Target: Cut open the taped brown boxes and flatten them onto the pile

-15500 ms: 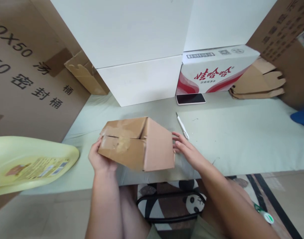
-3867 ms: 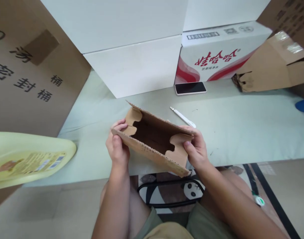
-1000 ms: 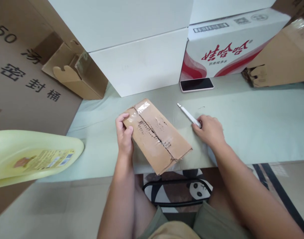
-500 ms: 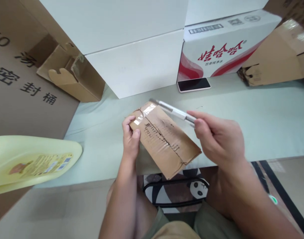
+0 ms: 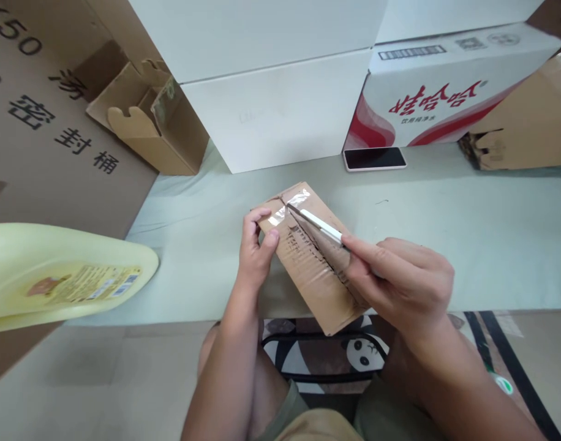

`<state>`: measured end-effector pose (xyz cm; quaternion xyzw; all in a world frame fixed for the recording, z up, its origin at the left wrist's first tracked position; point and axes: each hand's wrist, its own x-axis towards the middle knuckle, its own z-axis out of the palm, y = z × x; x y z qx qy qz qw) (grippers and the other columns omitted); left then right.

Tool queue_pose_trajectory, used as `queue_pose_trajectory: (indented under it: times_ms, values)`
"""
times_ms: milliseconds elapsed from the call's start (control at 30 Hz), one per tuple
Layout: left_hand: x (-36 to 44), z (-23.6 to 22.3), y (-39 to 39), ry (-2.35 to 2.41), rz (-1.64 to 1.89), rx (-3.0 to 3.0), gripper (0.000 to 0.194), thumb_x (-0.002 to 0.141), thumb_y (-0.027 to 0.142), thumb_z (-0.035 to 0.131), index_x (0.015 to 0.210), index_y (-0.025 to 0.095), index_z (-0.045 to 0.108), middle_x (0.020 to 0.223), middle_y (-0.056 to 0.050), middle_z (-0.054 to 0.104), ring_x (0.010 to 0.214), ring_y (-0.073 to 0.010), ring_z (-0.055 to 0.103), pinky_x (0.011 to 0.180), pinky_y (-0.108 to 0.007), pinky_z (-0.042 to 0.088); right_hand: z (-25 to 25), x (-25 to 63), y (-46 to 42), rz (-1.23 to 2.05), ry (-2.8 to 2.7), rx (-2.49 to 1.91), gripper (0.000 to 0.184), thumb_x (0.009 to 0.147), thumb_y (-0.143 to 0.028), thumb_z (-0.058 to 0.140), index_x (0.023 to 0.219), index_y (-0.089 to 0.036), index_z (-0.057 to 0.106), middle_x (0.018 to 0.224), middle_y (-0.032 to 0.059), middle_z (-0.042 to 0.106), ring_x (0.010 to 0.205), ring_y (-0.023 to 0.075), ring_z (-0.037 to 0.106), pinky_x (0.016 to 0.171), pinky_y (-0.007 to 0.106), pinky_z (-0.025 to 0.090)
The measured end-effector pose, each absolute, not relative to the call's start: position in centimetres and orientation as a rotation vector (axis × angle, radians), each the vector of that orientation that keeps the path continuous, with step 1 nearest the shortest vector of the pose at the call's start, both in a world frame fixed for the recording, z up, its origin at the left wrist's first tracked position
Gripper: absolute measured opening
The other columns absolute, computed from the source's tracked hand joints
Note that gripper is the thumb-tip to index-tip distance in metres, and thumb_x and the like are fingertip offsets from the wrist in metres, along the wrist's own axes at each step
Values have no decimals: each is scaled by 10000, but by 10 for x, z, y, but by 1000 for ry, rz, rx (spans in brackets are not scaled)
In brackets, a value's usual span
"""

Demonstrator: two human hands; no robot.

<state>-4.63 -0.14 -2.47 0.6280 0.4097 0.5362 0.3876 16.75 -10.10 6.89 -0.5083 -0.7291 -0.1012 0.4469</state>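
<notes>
A small brown cardboard box (image 5: 308,269) is tilted over the front edge of the cloth-covered surface, with clear tape (image 5: 299,197) across its far end and a slit seam down its middle. My left hand (image 5: 257,248) grips the box by its far left corner, thumb on top. In my right hand (image 5: 400,275) is a slim utility knife (image 5: 321,226) with a white and grey handle. Its tip touches the tape at the far end of the seam. My right fingers hide the near right side of the box.
A phone (image 5: 375,158) lies before a white and red carton (image 5: 427,92). White boxes (image 5: 280,116) stand at the back. Open cardboard boxes stand left (image 5: 156,128) and right (image 5: 523,135). A pale yellow bottle (image 5: 69,275) is at the left edge.
The knife has come down from above the box's far right corner onto the taped seam. My left hand still holds the box. The whole view has shifted slightly.
</notes>
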Motion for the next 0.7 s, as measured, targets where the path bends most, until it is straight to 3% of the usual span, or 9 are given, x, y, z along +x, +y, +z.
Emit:
queue_pose_trajectory:
  times_ms: [267,467,633,700]
  values:
    - [-47,-25,-2,1073,1381,1638,488,891,661,654,1195,285,589,1201,-61,638,1093,-254,614,978,-419,499,68,169,-98,-5,-1850,-1246,196,910,-127,632,1025,-196,774,547,-41,592,418,76,442,444,220,370]
    - [-45,-25,-3,1069,1385,1651,490,905,672,630,1211,292,583,1206,-60,634,1076,-246,615,956,-413,507,70,173,-95,158,-1884,-1340,303,927,-161,551,1135,-186,769,549,-42,615,378,73,401,427,212,355]
    - [-44,-27,-4,1058,1401,1630,476,901,655,648,1201,291,585,1215,-60,635,1123,-261,610,986,-421,493,71,173,-97,137,-1906,-1247,308,905,-118,537,1089,-166,779,549,-33,604,424,85,473,455,204,399]
    - [-44,-27,-4,1064,1406,1616,484,896,656,654,1201,287,587,1226,-65,636,1147,-269,606,1011,-433,485,70,174,-97,143,-1912,-1249,309,906,-123,559,1113,-182,781,597,-19,663,442,89,510,468,208,419]
